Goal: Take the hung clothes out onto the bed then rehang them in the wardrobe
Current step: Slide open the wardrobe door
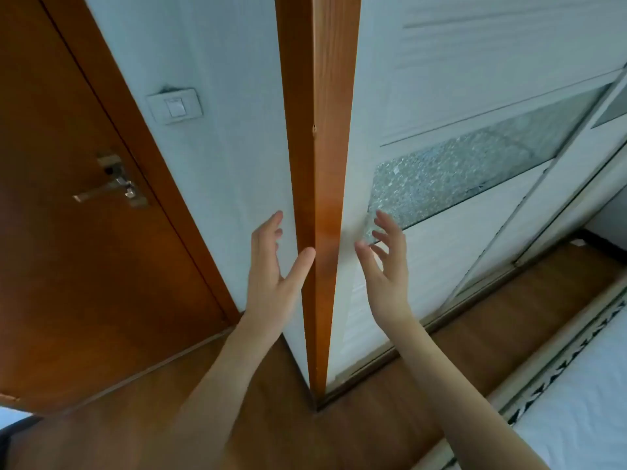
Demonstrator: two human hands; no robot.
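The wardrobe's white sliding door point(441, 252), with a frosted glass band across it, stands shut beside a wooden corner post point(322, 184). My left hand point(271, 266) is raised left of the post with its fingers spread and its thumb near the post's edge. On the other side of the post, my right hand point(383, 259) is up with relaxed fingers close to the door's left edge, by the glass band. Neither hand holds anything. No clothes or hangers show. A corner of the bed point(583, 412) with white bedding lies at the lower right.
A brown room door point(84, 266) with a metal handle point(112, 189) is shut at the left. A light switch point(174, 106) sits on the white wall between door and post. Wooden floor point(339, 435) runs between wardrobe and bed.
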